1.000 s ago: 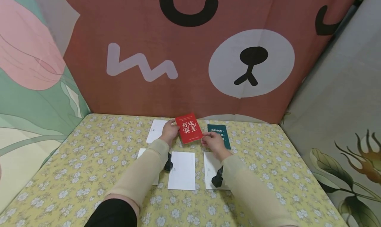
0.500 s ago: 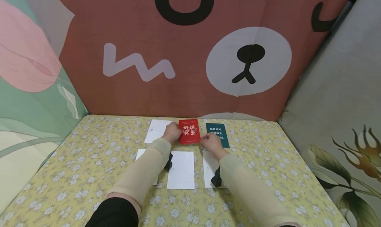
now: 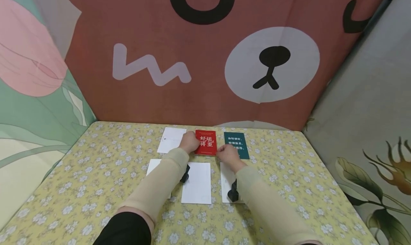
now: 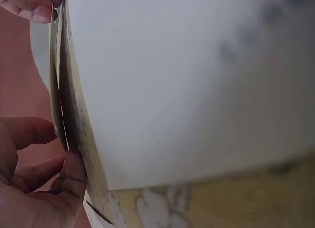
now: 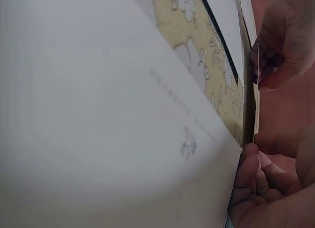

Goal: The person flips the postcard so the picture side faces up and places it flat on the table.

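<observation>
A red card [image 3: 207, 148] with white Chinese characters lies face up, close over the table in the back row. My left hand [image 3: 189, 142] pinches its left edge, thumb and finger on either side. At the lower right corner my right hand [image 3: 230, 156] pinches it too. Seen edge-on in the left wrist view, the card [image 4: 55, 90] is slightly bowed between both hands. A teal card [image 3: 238, 140] with white writing sits to the right, its lower left part behind the right hand. To the left is a white card [image 3: 170, 139], partly covered by the left hand.
Nearer the front lies a row of white cards: one in the middle [image 3: 196, 184], one under the right forearm, and one mostly hidden by the left sleeve [image 3: 157, 180]. A yellow flowered cloth [image 3: 96, 188] covers the table. A brown bear-print curtain [image 3: 144, 102] hangs behind.
The red card has come down from a raised, tilted pose to lie straight in the back row between the white and teal cards. Both hands have stayed on it.
</observation>
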A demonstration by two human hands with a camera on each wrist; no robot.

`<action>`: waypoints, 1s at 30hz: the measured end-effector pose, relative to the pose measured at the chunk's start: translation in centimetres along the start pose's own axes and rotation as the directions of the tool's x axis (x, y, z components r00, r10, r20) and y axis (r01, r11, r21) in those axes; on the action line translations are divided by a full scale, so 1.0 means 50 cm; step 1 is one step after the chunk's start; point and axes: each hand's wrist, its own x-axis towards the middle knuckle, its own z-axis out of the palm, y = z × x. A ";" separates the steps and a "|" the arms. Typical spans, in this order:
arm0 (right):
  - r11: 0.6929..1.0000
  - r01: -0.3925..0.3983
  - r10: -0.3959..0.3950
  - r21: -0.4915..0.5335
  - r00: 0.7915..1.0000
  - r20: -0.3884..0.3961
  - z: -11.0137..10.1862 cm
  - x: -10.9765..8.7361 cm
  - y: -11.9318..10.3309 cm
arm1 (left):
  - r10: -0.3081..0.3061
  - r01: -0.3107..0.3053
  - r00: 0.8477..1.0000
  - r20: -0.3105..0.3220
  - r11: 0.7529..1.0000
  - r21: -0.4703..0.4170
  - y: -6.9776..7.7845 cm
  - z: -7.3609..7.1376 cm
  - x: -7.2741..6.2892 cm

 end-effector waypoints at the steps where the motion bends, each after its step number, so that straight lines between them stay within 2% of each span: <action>1: 1.000 -0.005 0.005 -0.011 1.000 0.001 -0.001 0.001 -0.001 | 0.004 -0.004 1.000 0.000 1.000 0.008 0.002 0.000 0.000; 10: 0.998 0.006 -0.005 -0.059 1.000 0.021 -0.007 -0.001 -0.006 | 0.040 -0.040 0.999 0.006 0.997 0.068 0.013 -0.005 -0.012; 21: 0.999 0.023 -0.022 -0.028 0.999 0.049 -0.004 -0.005 -0.003 | 0.046 -0.046 0.999 0.018 0.999 0.012 0.004 -0.005 -0.023; 24: 0.999 0.026 -0.024 -0.029 0.998 0.050 -0.003 -0.005 0.000 | 0.033 -0.032 0.999 0.015 0.999 -0.041 0.000 -0.008 -0.023; 26: 1.000 0.015 -0.014 -0.026 0.999 0.048 -0.003 -0.004 0.000 | 0.020 -0.018 1.000 0.015 0.992 -0.124 -0.003 -0.011 -0.023; 30: 1.000 -0.009 0.010 -0.014 0.999 0.037 -0.007 -0.003 -0.002 | 0.034 -0.030 0.999 0.009 0.958 -0.285 -0.008 -0.025 -0.022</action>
